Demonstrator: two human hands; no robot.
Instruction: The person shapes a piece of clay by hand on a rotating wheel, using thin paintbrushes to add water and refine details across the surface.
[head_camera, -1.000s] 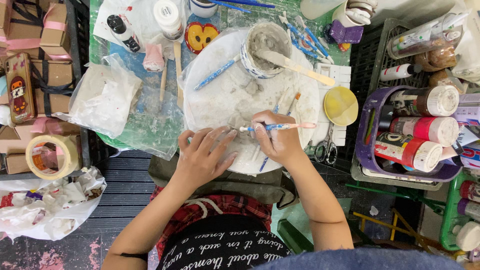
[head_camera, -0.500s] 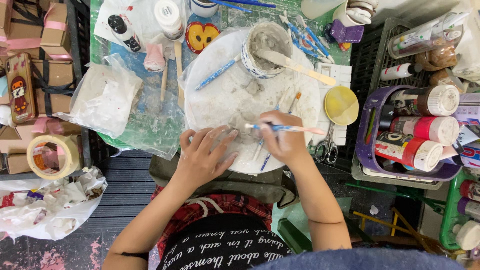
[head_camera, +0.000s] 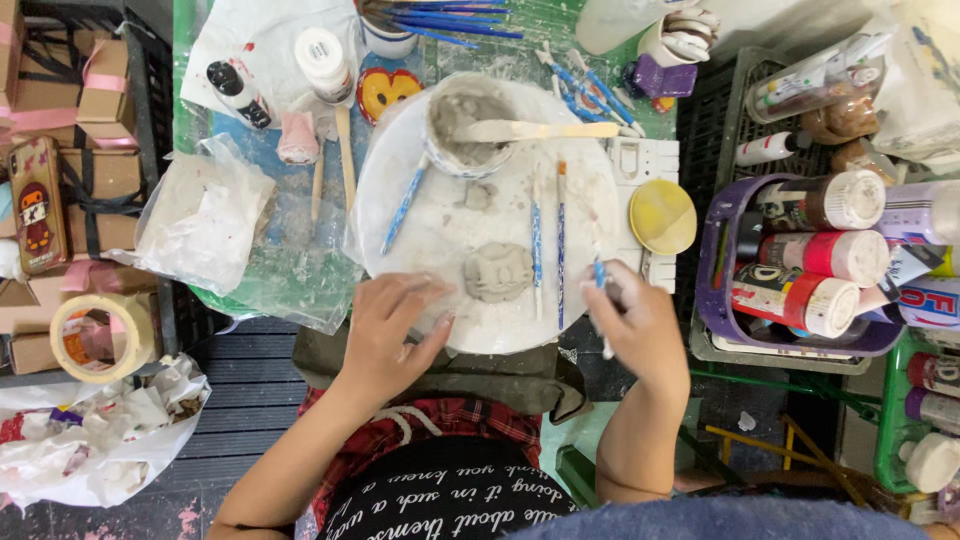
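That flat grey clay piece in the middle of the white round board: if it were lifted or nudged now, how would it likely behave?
The clay piece looks soft and wet like the grey smears on the board, so it would probably sag or dent. It lies flat, so rolling seems unlikely; it may stick instead of sliding. The left hand rests beside it, and the right hand holds a thin tool.

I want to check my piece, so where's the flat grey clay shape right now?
In the head view, the grey clay shape lies on the white round board, near its front edge, between the left hand and the right hand, just left of two blue tools.
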